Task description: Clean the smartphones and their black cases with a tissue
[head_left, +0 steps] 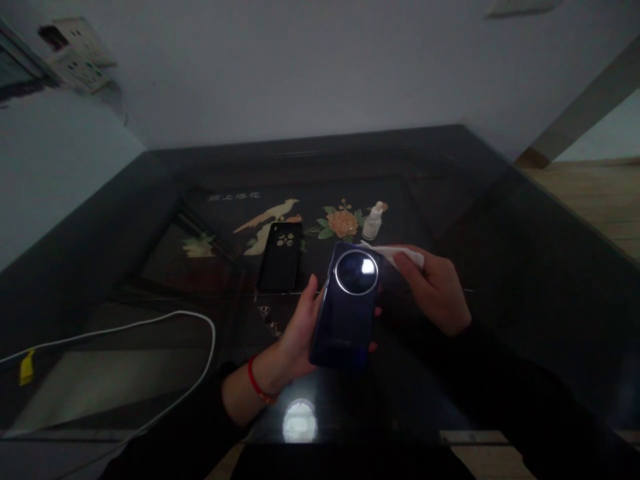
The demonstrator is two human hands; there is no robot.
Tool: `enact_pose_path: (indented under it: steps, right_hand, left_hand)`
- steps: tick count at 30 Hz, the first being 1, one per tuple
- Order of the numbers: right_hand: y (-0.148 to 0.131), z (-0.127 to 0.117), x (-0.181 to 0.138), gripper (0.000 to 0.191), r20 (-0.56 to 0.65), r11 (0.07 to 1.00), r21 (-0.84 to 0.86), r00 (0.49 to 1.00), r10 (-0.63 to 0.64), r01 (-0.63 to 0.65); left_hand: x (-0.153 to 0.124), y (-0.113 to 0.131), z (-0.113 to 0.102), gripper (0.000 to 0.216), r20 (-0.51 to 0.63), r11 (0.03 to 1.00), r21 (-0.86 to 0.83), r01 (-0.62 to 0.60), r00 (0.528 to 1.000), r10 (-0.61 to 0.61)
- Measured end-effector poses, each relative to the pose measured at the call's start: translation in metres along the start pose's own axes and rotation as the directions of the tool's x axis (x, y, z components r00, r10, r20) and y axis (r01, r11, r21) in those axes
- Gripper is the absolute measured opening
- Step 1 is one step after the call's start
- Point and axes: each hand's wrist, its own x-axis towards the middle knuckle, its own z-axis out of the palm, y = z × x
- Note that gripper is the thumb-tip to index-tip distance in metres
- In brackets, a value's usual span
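A dark blue phone point(344, 327) lies in my left hand point(299, 340), its back and large round camera ring facing up. My fingers wrap round it from beneath, and some fingertips show at its right edge. Between the thumb and fingers of my right hand point(440, 287) is a folded white tissue point(403, 253), its tip at the phone's top right corner. Beyond the phone, to the left, a black phone case point(281, 259) rests on the table with a beaded strap point(269, 320) trailing from it. A small dropper bottle point(373, 221) with a white top stands behind the tissue.
The glossy dark table point(425, 180) bears a painted bird and flowers. A white cable point(175, 313) with a yellow tag point(27, 368) loops across its left side. Sockets point(83, 57) sit on the wall at upper left. A wall rises behind the table's far edge.
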Motion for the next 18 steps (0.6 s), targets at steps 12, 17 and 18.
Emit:
enact_pose_path:
  steps: [12, 17, 18]
  right_hand:
    - [0.007, 0.009, -0.004, 0.035, -0.15, 0.997, -0.026, 0.986, -0.072, 0.069]
    - [0.009, 0.018, -0.008, 0.039, 0.097, 0.915, -0.06, 0.914, -0.393, 0.4]
    - [0.01, 0.02, -0.008, 0.041, 0.134, 0.88, -0.076, 0.879, -0.458, 0.47]
  left_hand:
    - [0.008, 0.002, -0.002, 0.066, -0.001, 0.99, -0.142, 0.005, 1.0, -0.005]
    - [0.007, -0.006, -0.006, 0.06, 0.007, 0.99, -0.107, 0.089, 0.996, -0.089]
    - [0.006, -0.006, -0.006, 0.06, 0.004, 0.989, -0.105, 0.1, 0.995, -0.1]
